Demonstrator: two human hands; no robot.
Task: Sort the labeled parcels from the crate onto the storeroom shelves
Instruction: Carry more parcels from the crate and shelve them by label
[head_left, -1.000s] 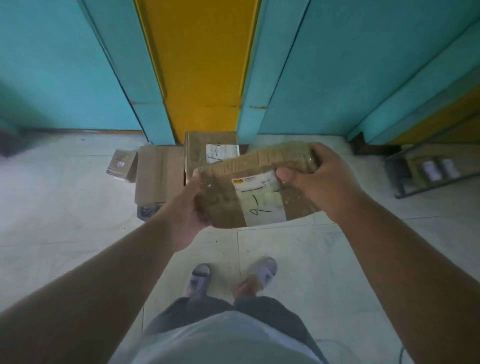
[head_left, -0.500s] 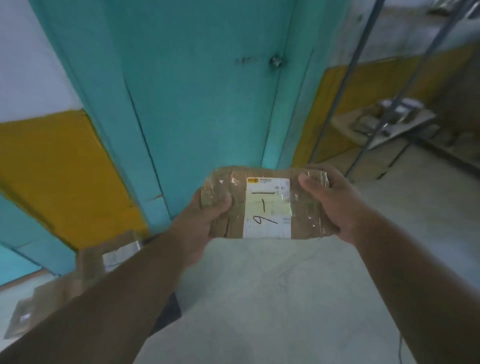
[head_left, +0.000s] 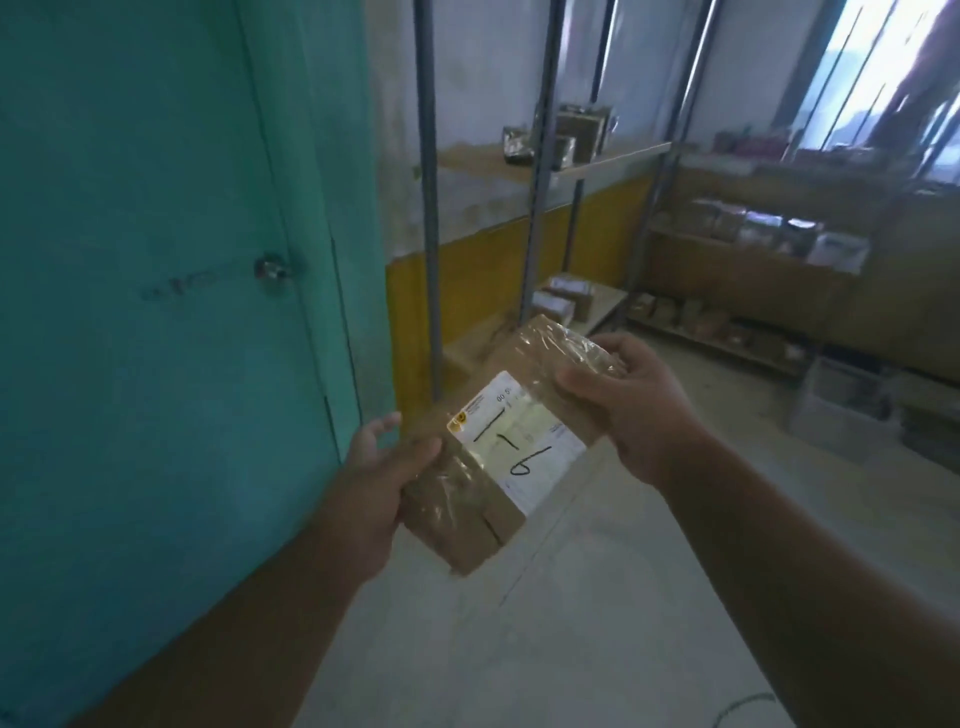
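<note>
Bare floor (head_left: 597, 623) lies open ahead; the teal door (head_left: 156, 312) walls off the left, metal shelf posts (head_left: 428, 208) stand far centre, and parcel-laden shelves (head_left: 753, 249) line the far right

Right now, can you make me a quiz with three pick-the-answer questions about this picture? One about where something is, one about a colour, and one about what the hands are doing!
1. Where is the door knob?
A. On the teal door, to the left of the parcel
B. On the metal shelves
C. On the floor

2. What colour is the label on the parcel?
A. Red
B. White with black handwriting
C. Green

3. How is the parcel being held?
A. It lies on the floor
B. One hand only
C. Both hands have a grip on it

Answers:
1. A, the shiny knob sits on the teal door.
2. B, black marks are written on the white label.
3. C, the left hand holds the near end and the right hand the far end.
</note>
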